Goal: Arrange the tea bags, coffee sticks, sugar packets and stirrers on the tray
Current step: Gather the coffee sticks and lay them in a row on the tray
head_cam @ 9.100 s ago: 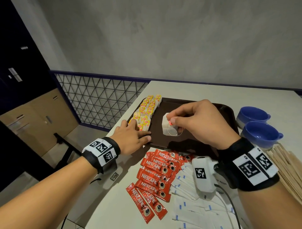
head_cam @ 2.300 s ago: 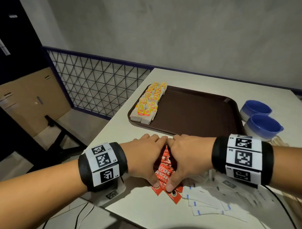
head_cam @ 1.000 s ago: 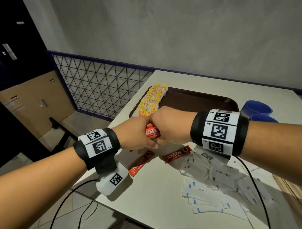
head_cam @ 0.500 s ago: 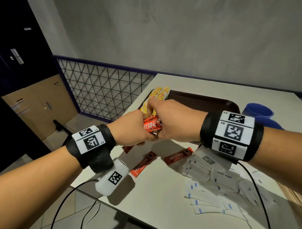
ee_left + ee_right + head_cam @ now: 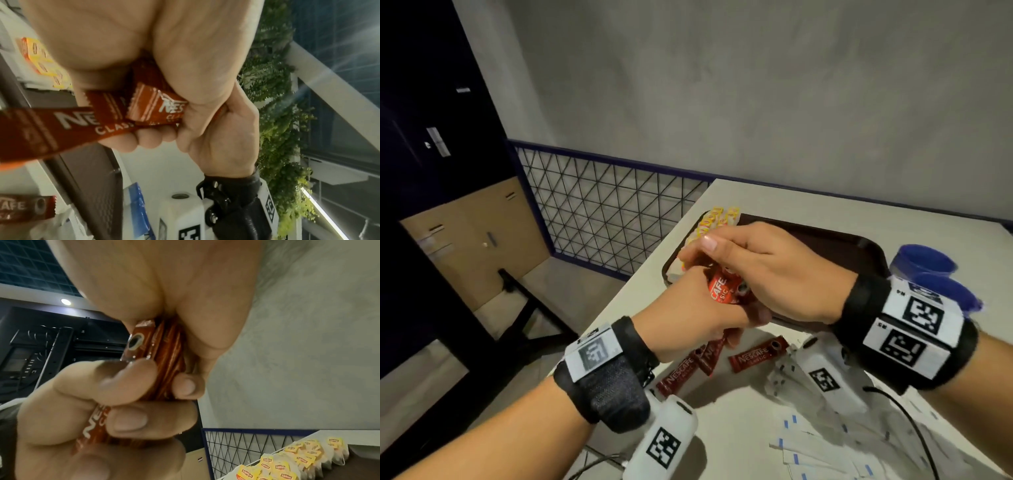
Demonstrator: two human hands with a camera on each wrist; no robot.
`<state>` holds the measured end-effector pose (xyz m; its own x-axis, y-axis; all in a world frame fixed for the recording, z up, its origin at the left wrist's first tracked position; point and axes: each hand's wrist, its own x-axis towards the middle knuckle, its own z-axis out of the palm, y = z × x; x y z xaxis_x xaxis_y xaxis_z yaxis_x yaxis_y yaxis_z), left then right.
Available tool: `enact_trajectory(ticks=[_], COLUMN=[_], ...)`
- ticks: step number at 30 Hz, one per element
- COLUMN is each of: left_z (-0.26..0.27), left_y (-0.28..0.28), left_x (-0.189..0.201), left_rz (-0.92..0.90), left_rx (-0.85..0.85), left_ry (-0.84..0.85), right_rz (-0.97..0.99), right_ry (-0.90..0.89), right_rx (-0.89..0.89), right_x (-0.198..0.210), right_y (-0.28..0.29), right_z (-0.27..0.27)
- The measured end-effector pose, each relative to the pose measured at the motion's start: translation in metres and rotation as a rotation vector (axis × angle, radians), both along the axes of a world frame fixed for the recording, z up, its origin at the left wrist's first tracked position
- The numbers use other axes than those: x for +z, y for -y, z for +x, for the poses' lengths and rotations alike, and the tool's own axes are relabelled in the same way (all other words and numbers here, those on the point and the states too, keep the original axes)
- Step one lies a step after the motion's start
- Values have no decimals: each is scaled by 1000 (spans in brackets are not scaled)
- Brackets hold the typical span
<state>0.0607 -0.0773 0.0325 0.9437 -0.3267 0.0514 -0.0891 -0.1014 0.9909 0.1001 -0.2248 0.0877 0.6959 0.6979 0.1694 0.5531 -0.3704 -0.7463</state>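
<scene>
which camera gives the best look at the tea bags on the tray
The right wrist view: the tea bags lie unblocked at the bottom right, in rows with yellow labels you can read. In the head view the tea bags are mostly hidden behind the right hand. The left wrist view catches only a blurred yellow edge.

Both hands cover most of the coffee sticks, so their count cannot be told. The right hand hides the tray's near edge. Sugar packets run off the bottom edge, blurred.
</scene>
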Motion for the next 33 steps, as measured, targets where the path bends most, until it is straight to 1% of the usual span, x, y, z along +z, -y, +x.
enact_trajectory(ticks=[2,4,6,8,9,10,13,14,17,19,21,23,24,25,27,28,30,32,33], left_z=[-2,-2,-1,1,1,1,0,0,-2,-4,-5,-7,-8,-10,-12,-13,-14,-16,-16], left_y=[2,3,1,-5,-7,-10,-13,-12,-12,-18,-28,-43,-51,-57,-68,-71,-72,-67,-63], left_x=[-2,-2,1,7,11,14,15,14,10,8,7,2,-2,-5,-17,-22,-32,-38,-41], left_rz=[-44,-104,-257,-427,-495,-547,-647,-658,-621,-572,-527,-415,-306,-149,283,494,837,1073,1148], left_rx=[-4,26,84,152,171,185,205,208,237,308,387,412,384,325,196,156,113,67,49], left_ry=[-14,-20,2,38,59,81,96,87,79,117,162,155,117,68,16,26,63,57,52], right_rz=[36,196,388,481,479,433,192,153,209,177,57,-69,-124,-189,-352,-434,-570,-666,-712], right_ry=[-3,-91,-126,-154,-198,-246,-317,-334,-399,-345,-246,-173,-157,-143,-105,-90,-77,-81,-83], right_rx=[11,-14,-87,-160,-185,-193,-130,-116,-129,-155,-178,-208,-215,-210,-177,-161,-152,-144,-133], right_x=[-3,-3,-4,-8,-12,-17,-35,-39,-45,-43,-42,-44,-45,-47,-51,-51,-49,-44,-42], right_y=[1,3,10,17,19,20,18,15,9,14,25,37,43,47,52,52,49,40,35], right_z=[-1,-2,-2,1,1,0,-13,-19,-28,-25,-18,-10,-7,-5,1,3,7,11,14])
